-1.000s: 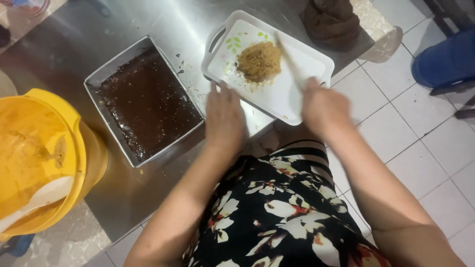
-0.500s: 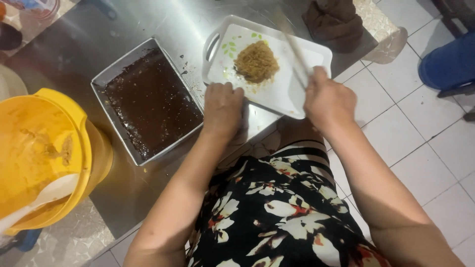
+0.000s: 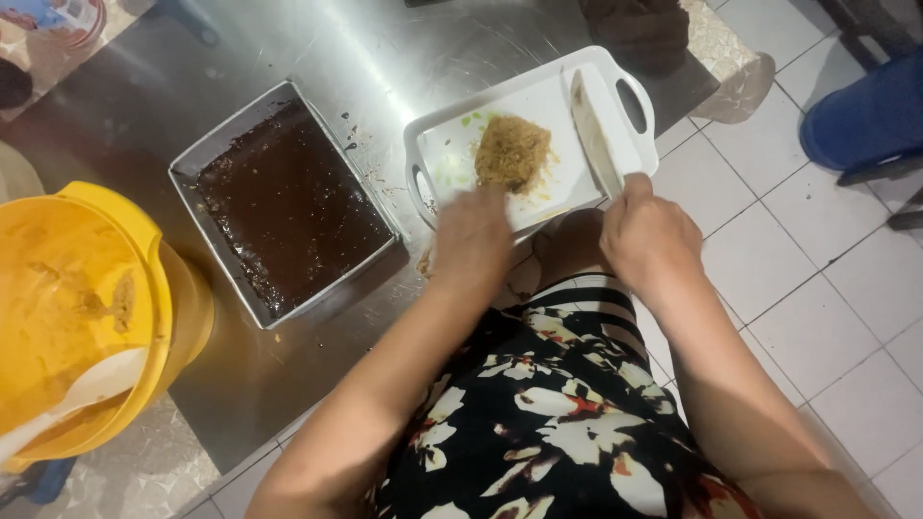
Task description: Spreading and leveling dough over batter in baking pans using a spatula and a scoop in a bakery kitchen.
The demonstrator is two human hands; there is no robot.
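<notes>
Seen from the head camera, a steel table (image 3: 288, 404) carries the work. At the far left corner sits a round tub (image 3: 69, 21) with a red rim and a blue and white label; its print is too small to tell. Nearer on the left stands a yellow bucket (image 3: 144, 298) with orange paste inside and a pale spatula (image 3: 67, 399) lying in it. In the middle is a rectangular metal pan (image 3: 187, 178) filled with a dark brown mass. To its right lies a white cutting board (image 3: 548, 183) with cut-out handles, and on it a heap of brown crumbs (image 3: 512, 152) with pale green smears beside it.

The left hand (image 3: 473, 235) rests at the board's near edge, just below the crumbs, fingers bent and close together; whether it holds anything cannot be told, as it is blurred. The right hand (image 3: 646, 235) is closed around the handle of a knife (image 3: 594, 135), whose blade lies flat along the board's right side, pointing away. A dark cloth (image 3: 639, 29) lies at the table's far edge.

Against the frame half a second ago, the knife has swung from a slant near the crumbs to the board's right side, and the left hand has come closer to the heap.
</notes>
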